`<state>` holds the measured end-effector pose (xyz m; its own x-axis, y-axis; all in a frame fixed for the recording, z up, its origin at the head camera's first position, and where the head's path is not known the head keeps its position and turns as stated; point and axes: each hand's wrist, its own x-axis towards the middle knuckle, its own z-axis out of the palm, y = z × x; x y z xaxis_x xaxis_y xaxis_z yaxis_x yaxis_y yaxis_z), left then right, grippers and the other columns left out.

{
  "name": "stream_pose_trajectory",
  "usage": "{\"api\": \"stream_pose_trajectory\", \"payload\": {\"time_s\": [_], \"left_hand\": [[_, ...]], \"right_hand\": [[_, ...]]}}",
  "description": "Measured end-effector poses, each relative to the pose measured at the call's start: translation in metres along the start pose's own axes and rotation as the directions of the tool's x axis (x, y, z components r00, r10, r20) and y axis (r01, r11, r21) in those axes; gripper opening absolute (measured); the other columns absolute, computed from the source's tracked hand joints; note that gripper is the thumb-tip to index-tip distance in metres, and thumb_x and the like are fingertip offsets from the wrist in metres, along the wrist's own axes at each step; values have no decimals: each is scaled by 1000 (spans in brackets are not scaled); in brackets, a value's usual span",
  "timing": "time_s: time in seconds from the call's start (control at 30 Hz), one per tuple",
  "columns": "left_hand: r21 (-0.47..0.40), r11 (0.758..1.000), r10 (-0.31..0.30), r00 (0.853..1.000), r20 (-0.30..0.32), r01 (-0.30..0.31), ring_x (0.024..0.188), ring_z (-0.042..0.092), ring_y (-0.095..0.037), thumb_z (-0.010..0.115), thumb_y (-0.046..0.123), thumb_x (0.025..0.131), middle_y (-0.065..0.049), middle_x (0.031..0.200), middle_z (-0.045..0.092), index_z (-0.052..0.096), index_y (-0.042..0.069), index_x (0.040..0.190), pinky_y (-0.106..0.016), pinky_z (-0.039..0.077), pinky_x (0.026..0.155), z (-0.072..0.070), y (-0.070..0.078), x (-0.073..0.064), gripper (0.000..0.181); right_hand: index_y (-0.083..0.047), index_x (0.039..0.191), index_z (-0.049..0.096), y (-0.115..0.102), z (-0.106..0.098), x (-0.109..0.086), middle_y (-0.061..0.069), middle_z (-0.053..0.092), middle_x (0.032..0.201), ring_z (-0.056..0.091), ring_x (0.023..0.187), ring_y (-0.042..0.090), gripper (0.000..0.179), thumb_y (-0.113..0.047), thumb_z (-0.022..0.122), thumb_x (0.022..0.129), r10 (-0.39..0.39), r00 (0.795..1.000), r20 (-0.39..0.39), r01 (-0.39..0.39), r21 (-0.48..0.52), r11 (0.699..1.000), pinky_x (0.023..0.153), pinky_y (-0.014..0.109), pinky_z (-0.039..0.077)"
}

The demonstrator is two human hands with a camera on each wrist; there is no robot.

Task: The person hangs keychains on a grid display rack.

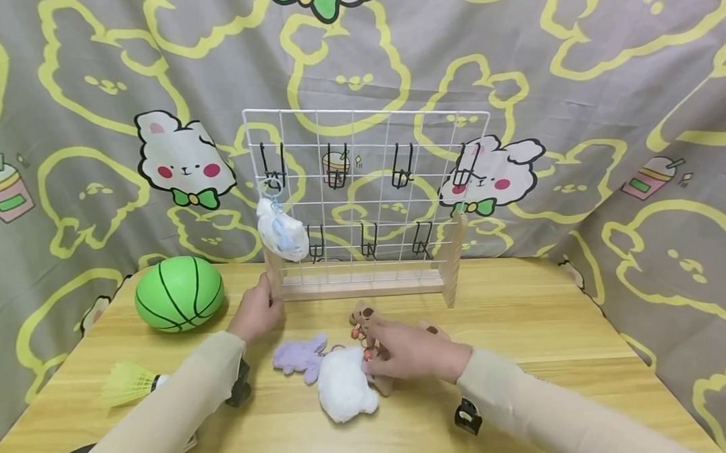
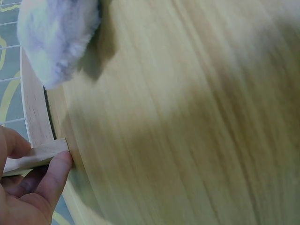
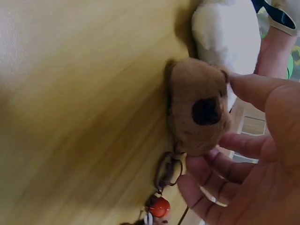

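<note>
The right hand reaches in from the right, low over a small brown plush figure with a dark nose patch. This plush lies on the yellow wood-grain table, below the thumb side of the hand and just right of a fluffy white plush toy. The thumb touches the plush at its near end and the bent fingers come round its far side, so the hand is partly closed about it; how firm the hold is, I cannot tell. The right hand is clearly the nearer one.

The brown plush's long axis seems to run near to far, roughly across the line of the right forearm. Its dark patch faces the right wrist camera, which I judge to be toward the right, under the palm. A brown ring and a glossy red bead trail from its far end, toward the white wire-grid rack with a pale wooden base.

The left hand is well apart, farther off and to the left, its thumb and fingers closed on the rack's left wooden end piece. A furry purple plush toy lies between the two hands, nearer than the left one.
</note>
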<state>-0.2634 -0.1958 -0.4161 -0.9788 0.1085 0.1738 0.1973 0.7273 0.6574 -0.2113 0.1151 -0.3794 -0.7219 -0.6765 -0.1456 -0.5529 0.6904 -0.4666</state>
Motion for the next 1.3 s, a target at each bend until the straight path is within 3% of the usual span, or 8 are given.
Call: {"api": "stream_pose_trajectory", "payload": {"time_s": [0.17, 0.4, 0.57, 0.67, 0.97, 1.3], "left_hand": [[6, 1000, -8, 1000, -3, 8, 84, 69, -36, 50, -1, 97, -43, 119, 64, 39, -14, 137, -41, 61, 67, 1, -3, -2, 44], [8, 1000, -14, 1000, -6, 14, 85, 68, -36, 50, -1, 97, -43, 120, 64, 40, -14, 136, -41, 62, 67, 0, -4, -2, 42], [8, 1000, -14, 1000, -1, 14, 83, 68, -34, 50, -1, 98, -43, 119, 64, 39, -14, 138, -40, 61, 65, 0, -3, -2, 44], [6, 1000, -12, 1000, 0, 12, 82, 68, -34, 50, -1, 98, -43, 119, 64, 37, -15, 141, -40, 60, 64, 0, -2, -1, 47], [5, 1000, -22, 1000, 3, 22, 81, 66, -32, 50, -1, 98, -41, 116, 65, 39, -14, 139, -39, 59, 63, -1, 0, -1, 44], [7, 1000, -21, 1000, 5, 20, 84, 67, -33, 50, -1, 99, -41, 118, 65, 39, -14, 139, -40, 60, 65, -1, 0, 0, 44]], "right_hand": [[2, 157, 41, 1, 6, -1, -5, 63, 90, 56, 74, 3, 82, -34, 78, 93, 76, 995, 66, -77, 10, 997, 64, 21, 51], [-2, 157, 40, 0, 10, 1, -6, 59, 98, 53, 75, 4, 79, -15, 77, 89, 93, 993, 67, -94, 11, 995, 61, 20, 49], [-4, 126, 62, 1, 12, 0, -4, 58, 89, 52, 73, 7, 42, -13, 77, 88, 107, 993, 41, -107, 6, 994, 61, 22, 47], [-12, 103, 62, 4, 14, 0, -4, 57, 81, 51, 71, 8, 20, -15, 77, 90, 110, 994, 23, -110, 12, 994, 60, 23, 45], [-14, 90, 65, 12, 16, -1, -8, 57, 76, 50, 69, 4, 12, -18, 75, 93, 37, 998, -45, -38, -17, 999, 62, 22, 44], [-9, 95, 66, 24, 20, -2, -7, 60, 77, 49, 61, 1, 4, -11, 69, 95, 32, 998, -60, -23, 154, 988, 55, 18, 44]]}}
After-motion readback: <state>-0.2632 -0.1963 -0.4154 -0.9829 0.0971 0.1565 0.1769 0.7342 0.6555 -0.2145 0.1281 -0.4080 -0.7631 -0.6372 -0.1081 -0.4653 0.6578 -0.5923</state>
